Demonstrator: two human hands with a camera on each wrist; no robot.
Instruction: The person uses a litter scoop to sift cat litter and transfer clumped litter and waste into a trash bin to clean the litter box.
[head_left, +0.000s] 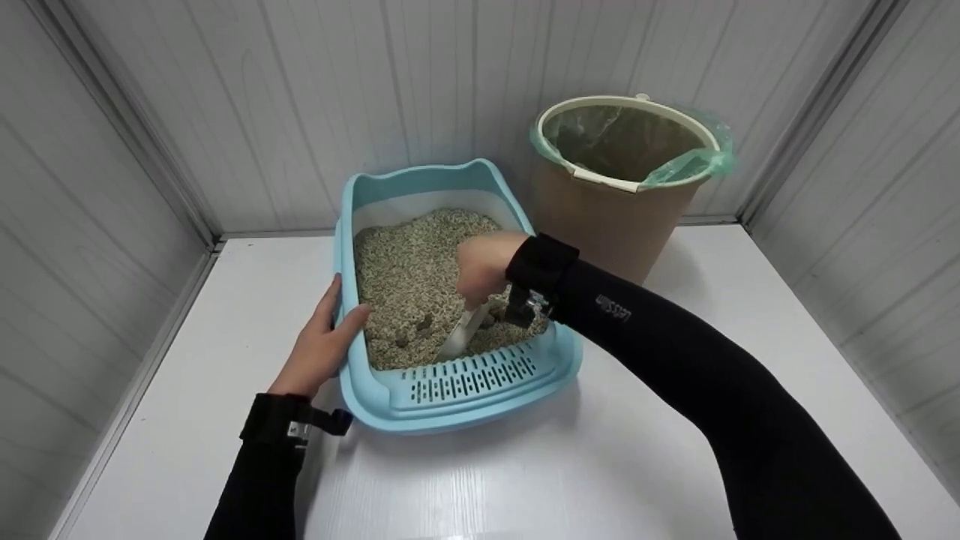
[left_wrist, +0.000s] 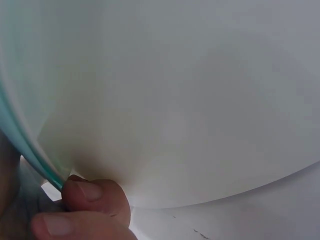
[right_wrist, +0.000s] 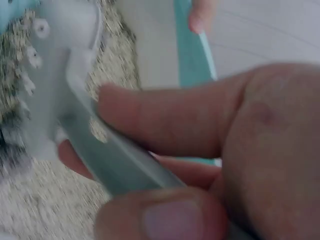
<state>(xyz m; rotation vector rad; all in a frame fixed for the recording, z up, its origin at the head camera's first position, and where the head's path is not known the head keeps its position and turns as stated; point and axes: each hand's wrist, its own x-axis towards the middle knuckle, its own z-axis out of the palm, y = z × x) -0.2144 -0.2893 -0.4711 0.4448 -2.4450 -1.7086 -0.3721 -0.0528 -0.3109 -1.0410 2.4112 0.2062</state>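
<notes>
A blue litter box (head_left: 457, 416) filled with grainy litter (head_left: 420, 262) sits on the white table. My left hand (head_left: 319, 345) grips its left side, with the thumb over the rim and the other fingers outside. In the left wrist view, fingertips (left_wrist: 95, 195) curl against the box's pale wall (left_wrist: 190, 110). My right hand (head_left: 487, 266) is above the litter and holds a pale litter scoop (right_wrist: 125, 160) by its handle. The scoop's head dips into the litter near the slotted front ledge (head_left: 472, 379). Dark clumps (head_left: 412, 330) lie beside it.
A tan bin (head_left: 600, 217) lined with a green bag (head_left: 690, 165) stands behind and to the right of the box, close to my right forearm. Grey panelled walls (head_left: 300, 112) enclose the white table (head_left: 247, 300) at the back and both sides.
</notes>
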